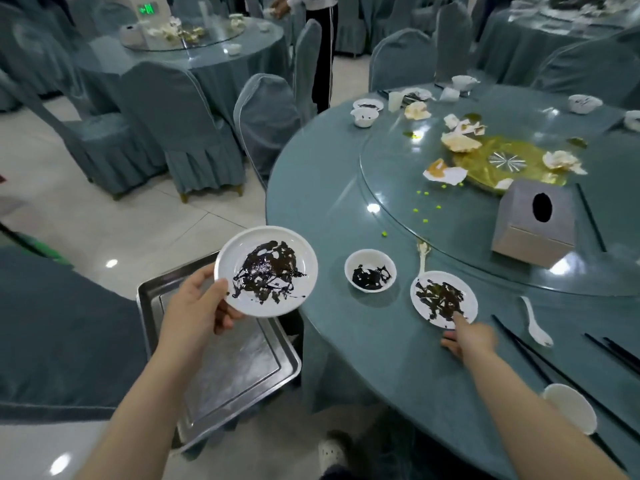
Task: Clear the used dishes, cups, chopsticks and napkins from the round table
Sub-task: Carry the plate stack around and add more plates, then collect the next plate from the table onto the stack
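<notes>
Lower left, the left hand point(194, 306) grips a dirty plate point(266, 271); the right hand point(467, 337), fingers straight, should pinch the second plate's point(443, 299) rim firmly.

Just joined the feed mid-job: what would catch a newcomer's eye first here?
The left hand holds a white plate smeared with dark sauce above a metal tray beside the round table. The right hand touches the near rim of a second smeared plate on the table, with a stained small bowl just left of it. Crumpled napkins litter the glass turntable.
</notes>
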Available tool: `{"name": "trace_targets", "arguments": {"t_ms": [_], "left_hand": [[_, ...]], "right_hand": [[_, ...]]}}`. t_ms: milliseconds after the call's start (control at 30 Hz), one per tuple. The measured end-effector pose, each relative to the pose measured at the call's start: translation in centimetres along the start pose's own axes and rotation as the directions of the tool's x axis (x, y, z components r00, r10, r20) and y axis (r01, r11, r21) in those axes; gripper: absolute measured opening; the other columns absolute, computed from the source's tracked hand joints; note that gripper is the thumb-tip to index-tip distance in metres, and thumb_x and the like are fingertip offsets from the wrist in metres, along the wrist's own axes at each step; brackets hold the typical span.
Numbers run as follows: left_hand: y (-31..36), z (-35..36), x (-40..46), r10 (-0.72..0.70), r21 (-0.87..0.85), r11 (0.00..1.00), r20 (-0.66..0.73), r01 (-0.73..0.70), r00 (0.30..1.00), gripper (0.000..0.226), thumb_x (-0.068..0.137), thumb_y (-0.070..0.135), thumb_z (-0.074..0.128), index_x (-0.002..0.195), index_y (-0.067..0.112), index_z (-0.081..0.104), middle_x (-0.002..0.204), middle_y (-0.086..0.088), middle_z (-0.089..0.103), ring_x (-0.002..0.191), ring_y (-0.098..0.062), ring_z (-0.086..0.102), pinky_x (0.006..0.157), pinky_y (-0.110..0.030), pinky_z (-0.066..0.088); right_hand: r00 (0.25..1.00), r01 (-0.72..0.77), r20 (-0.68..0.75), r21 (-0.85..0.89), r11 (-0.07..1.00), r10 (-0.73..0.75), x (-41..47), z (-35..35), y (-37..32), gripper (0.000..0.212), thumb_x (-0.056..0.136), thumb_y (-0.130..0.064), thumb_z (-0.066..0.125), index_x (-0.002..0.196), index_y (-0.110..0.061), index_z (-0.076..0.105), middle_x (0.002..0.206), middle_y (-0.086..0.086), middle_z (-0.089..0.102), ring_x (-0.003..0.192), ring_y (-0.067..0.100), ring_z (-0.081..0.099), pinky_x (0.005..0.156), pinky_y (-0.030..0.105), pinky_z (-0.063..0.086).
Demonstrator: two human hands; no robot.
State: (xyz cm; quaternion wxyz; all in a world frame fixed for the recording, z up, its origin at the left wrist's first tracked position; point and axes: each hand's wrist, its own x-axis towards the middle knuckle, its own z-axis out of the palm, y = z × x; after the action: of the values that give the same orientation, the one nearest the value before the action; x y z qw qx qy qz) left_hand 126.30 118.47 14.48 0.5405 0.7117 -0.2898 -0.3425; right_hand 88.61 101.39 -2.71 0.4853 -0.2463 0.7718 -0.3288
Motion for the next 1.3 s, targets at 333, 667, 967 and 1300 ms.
{"name": "trace_targets", "arguments": {"t_ms": [333,667,967,1300], "left_hand": [[0.1,4.6,4.7,-0.052,0.028,0.998,0.031,0.051,0.998,0.024,0.098,0.012,0.046,0.120,0.016,0.057,0.047,-0.002,0.059,0.035,-0.006,0.047,0.035,-0.015,0.035],[-1.7,0.5,0.6,-0.029,0.031,0.999,0.082,0.026,0.996,0.027,0.098,0.014,0.046,0.122,0.019,0.057,0.049,-0.003,0.062,0.036,-0.007,0.049,0.035,-0.015,0.036],[-5.0,-10.5,-5.5,-0.031,-0.009,0.999,-0.044,0.030,0.999,0.028,0.097,0.018,0.050,0.124,0.024,0.058,0.055,-0.004,0.064,0.041,-0.011,0.052,0.041,-0.023,0.043],[-5.5,-24.2,-11.3,0.037,-0.051,0.997,-0.304,-0.055,0.952,0.026,0.097,0.008,0.047,0.119,0.016,0.057,0.049,-0.011,0.061,0.033,-0.010,0.047,0.032,-0.016,0.032]], "right_hand": [[0.982,0.037,-0.180,-0.084,0.996,-0.051,2.8,1.5,1.0,0.026,0.078,-0.010,0.049,0.103,-0.003,0.050,0.059,0.012,0.067,0.042,0.021,0.065,0.042,0.024,0.044],[0.981,0.148,-0.137,0.055,0.987,-0.140,-5.4,0.5,3.1,0.021,0.086,-0.009,0.047,0.106,-0.012,0.043,0.070,0.009,0.068,0.046,0.020,0.067,0.043,0.027,0.045],[0.912,0.399,0.065,0.075,0.914,-0.404,-19.9,3.4,1.8,0.024,0.089,-0.010,0.050,0.110,-0.019,0.043,0.073,0.010,0.070,0.048,0.018,0.067,0.040,0.024,0.045],[0.673,0.509,0.522,0.188,0.840,-0.524,-36.7,15.6,0.3,0.016,0.091,-0.013,0.054,0.101,-0.025,0.050,0.073,0.007,0.072,0.047,0.021,0.064,0.036,0.022,0.043]]}}
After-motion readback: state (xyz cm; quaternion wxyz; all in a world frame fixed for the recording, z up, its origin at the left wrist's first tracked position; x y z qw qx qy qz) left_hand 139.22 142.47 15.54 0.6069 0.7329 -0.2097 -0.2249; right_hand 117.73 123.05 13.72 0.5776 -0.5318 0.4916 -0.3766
